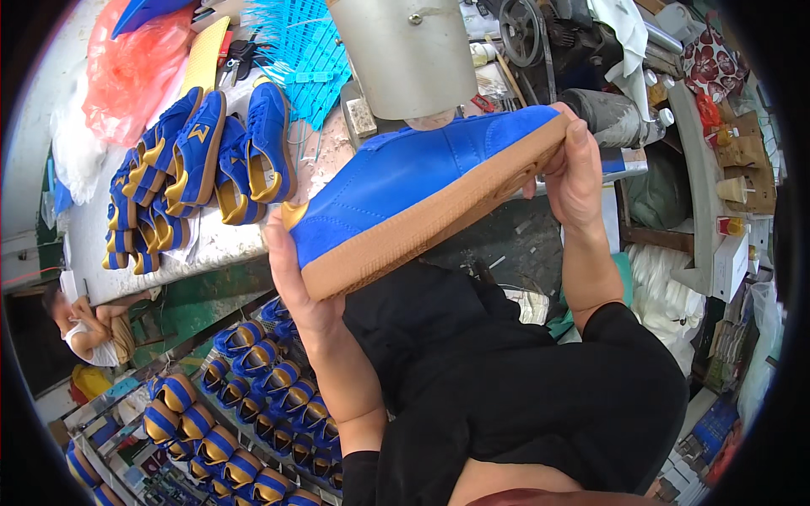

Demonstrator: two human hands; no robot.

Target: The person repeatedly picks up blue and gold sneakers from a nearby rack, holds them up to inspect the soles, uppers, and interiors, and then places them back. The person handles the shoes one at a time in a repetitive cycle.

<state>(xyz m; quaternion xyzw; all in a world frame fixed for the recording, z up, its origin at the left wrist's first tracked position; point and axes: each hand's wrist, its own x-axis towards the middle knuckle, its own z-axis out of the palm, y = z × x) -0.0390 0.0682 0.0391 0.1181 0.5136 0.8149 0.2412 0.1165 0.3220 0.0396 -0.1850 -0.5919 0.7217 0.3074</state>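
A blue shoe [396, 181] with a tan gum sole and a gold heel patch is held up in front of me, tilted on its side. My left hand [304, 278] grips it at the heel, the thumb beside the gold patch. At the toe, my right hand [575, 169] wraps round the sole edge with the thumb on top. The upper edge of the shoe lies just under a grey metal lamp hood [405, 59], whose bulb [432, 119] shows below its rim. Fingers beneath the sole are partly hidden.
Several finished-looking blue shoes [198, 152] pile on the left worktable [80, 261]. Cyan plastic tags [308, 59] and a red plastic bag [139, 76] lie behind them. Racks of shoes [270, 371] stand at lower left. A seated person [97, 329] is beyond. A dark bottle [612, 118] is at right.
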